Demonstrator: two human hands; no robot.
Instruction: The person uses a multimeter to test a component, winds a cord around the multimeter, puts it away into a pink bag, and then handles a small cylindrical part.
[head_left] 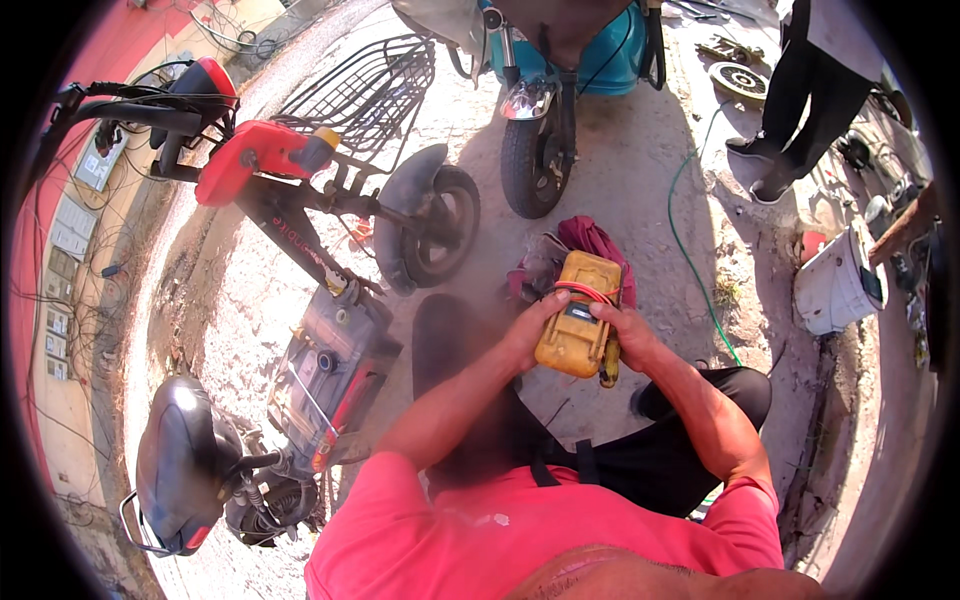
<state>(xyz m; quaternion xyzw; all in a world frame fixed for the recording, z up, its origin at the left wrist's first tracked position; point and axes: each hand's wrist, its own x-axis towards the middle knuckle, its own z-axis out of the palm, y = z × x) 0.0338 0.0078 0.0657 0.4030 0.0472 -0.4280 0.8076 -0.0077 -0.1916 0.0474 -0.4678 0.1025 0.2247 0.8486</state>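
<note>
Between black-trousered knees (735, 400), grips yellow, box-shaped, hard-cased device (568, 350) at opposite sides with bare left hand (528, 334) and bare right hand (637, 338), apparently for steady support; rests thumbs (606, 312) near thin red cable (590, 291), perhaps to restrain it.

Pair of bare forearms (450, 403), elbows bent and set wide, converging forward before the torso. Left hand (534, 335) and right hand (633, 338) lie near each other at about one level, both in a closed grip, thumbs (552, 304) uppermost, most fingers hidden from view. Legs (697, 440), folded, with knees spread.
</note>
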